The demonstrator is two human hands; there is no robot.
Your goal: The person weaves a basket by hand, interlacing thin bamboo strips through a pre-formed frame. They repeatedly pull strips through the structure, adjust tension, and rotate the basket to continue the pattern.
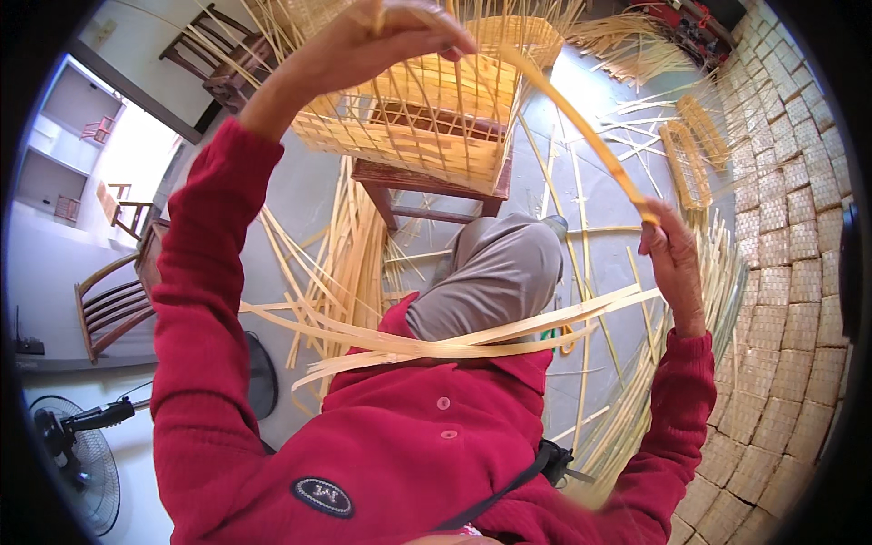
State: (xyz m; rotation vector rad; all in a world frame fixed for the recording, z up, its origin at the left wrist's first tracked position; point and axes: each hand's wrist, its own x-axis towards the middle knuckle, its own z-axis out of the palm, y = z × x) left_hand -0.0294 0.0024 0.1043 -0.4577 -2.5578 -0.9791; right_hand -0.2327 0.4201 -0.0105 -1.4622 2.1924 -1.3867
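My left hand [404, 41] is raised over the woven bamboo basket [409, 154] at the top, fingers curled among its upright strips; exactly what they grip is hard to make out. The basket rests tilted on a dark red wooden stool [381, 177], long unwoven strips sticking up from it. On the right, my right hand [672, 259] pinches the lower end of a wide bamboo strip [586, 127] that slants up toward the basket. Several pale strips [463, 350] lie across my lap, over my red jacket and grey trousers.
Bundled strips [350, 254] lie on the floor [572, 400]. Two small woven pieces [686, 168] are at right, beside a wall of stacked woven baskets [781, 363]. A standing fan [77, 463] is lower left; wooden chairs [109, 318] stand at left near a bright doorway.
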